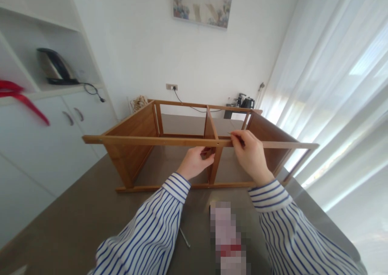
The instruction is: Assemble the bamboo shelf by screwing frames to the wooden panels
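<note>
A brown wooden shelf frame (169,141) lies on its side across the table. My left hand (195,162) is at its middle board (216,166), just below the upper rail, with thumb and fingers closed at the board's edge; the fingertips are partly hidden. Over the same rail, right of the middle board, my right hand (250,152) has its thumb and fingers pinched together. A tiny thin tip shows at those fingers, too small to name. On the table near my left sleeve lies a thin metal rod (184,238), partly covered by the sleeve.
The grey-brown table (75,210) bears a pixelated pinkish object (226,226) near its front. White cabinets (39,133) with an electric kettle (56,67) stand left. Sheer curtains (330,105) hang right. Behind the frame are a wall socket (171,87) and a black kettle (247,103).
</note>
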The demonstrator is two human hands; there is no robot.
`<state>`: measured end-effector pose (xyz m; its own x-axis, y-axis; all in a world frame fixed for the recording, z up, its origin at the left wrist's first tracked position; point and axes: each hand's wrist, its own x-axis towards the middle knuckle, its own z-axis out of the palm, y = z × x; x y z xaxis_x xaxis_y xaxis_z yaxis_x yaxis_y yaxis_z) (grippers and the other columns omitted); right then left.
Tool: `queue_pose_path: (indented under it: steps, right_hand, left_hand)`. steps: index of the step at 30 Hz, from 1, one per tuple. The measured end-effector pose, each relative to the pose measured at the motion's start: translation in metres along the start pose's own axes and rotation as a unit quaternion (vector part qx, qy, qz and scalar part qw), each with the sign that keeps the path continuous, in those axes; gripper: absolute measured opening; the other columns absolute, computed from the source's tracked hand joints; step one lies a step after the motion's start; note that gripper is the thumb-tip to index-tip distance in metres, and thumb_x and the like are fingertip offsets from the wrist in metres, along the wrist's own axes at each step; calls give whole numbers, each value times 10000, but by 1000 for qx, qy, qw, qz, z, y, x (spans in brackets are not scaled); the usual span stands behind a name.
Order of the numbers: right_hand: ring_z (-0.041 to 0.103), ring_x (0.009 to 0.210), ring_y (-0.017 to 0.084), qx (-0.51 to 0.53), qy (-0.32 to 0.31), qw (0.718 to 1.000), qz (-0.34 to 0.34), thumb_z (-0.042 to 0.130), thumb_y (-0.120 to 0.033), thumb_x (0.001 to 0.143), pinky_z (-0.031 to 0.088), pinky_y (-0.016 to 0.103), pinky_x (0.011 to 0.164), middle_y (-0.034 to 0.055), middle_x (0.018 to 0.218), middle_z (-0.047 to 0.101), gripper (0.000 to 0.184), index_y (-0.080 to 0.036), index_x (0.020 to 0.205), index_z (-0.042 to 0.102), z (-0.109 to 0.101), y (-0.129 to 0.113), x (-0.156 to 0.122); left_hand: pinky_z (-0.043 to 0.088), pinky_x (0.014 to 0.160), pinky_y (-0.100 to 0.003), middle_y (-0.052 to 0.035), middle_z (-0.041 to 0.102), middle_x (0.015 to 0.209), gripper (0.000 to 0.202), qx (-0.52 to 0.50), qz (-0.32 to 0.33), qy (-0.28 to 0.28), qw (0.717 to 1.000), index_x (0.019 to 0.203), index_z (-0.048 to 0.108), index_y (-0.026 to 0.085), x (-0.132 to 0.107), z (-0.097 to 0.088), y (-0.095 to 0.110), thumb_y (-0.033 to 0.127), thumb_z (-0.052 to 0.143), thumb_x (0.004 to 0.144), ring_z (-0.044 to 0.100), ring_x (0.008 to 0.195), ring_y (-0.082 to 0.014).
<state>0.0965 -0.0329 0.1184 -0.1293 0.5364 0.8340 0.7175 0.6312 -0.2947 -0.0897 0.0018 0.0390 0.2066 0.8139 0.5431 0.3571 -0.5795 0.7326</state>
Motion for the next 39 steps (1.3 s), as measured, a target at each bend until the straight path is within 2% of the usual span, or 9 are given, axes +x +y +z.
queue_pose_path:
  steps: [6, 8, 11, 13, 16, 20, 33, 39]
  right_hand:
    - [610, 786, 167, 10, 7, 1000, 3, 467, -241, 880, 489, 284, 721, 57, 861, 656, 190, -184, 925, 643, 2, -1, 0]
    - [619, 793, 170, 27, 31, 999, 7, 470, -256, 882, 501, 296, 722, 59, 874, 665, 192, -191, 930, 644, 1, -2, -2]
    - [631, 826, 168, 45, 100, 994, 5, 485, -259, 886, 515, 308, 750, 58, 901, 674, 175, -204, 943, 640, -2, -10, -10]
    - [637, 840, 161, 51, 114, 992, -7, 506, -243, 881, 519, 304, 779, 53, 911, 679, 156, -213, 954, 640, -4, -18, -18]
    - [646, 828, 149, 60, 62, 996, -22, 514, -223, 880, 527, 283, 777, 47, 907, 686, 152, -217, 957, 645, -1, -30, -30]
    - [654, 812, 150, 60, 10, 998, -7, 501, -224, 884, 533, 270, 756, 52, 900, 692, 167, -208, 951, 652, 8, -36, -36]
    - [656, 816, 159, 54, -1, 997, 52, 522, -233, 862, 516, 271, 772, 51, 909, 703, 162, -195, 919, 669, 17, -36, -28]
    - [659, 693, 153, 79, -29, 986, 146, 575, -296, 830, 513, 263, 668, 21, 804, 708, 136, -199, 899, 640, 15, -42, -21]
  left_hand:
    - [516, 901, -340, -77, 691, 1045, 351, -29, -12, -7, 999, 1095, 629, 159, 0, 1, -2, 323, 604, 786, 654, 936, -190]
    - [523, 893, -333, -74, 691, 1048, 345, -45, -10, -13, 999, 1098, 625, 161, 0, 0, -1, 320, 597, 792, 656, 939, -186]
    - [526, 895, -333, -73, 690, 1053, 341, -57, -10, -17, 998, 1093, 622, 160, 0, 1, 0, 320, 596, 793, 659, 939, -184]
    - [535, 882, -334, -69, 695, 1038, 344, -58, -11, -15, 998, 1094, 621, 165, 0, 1, 1, 318, 602, 787, 666, 920, -184]
    - [552, 848, -330, -62, 702, 1008, 337, -60, -9, -6, 998, 1084, 621, 167, 0, 0, 3, 306, 610, 777, 677, 881, -182]
    - [557, 835, -312, -60, 704, 993, 302, -54, -10, -4, 999, 1048, 622, 161, -1, -1, 6, 293, 605, 777, 679, 873, -177]
    - [570, 749, -261, -26, 715, 927, 296, -24, -10, 3, 1000, 1064, 625, 180, -2, -3, 14, 264, 596, 781, 686, 777, -147]
    - [570, 748, -254, -26, 715, 932, 278, -22, 1, 1, 1000, 1048, 630, 179, -2, -3, 12, 247, 591, 781, 687, 773, -141]
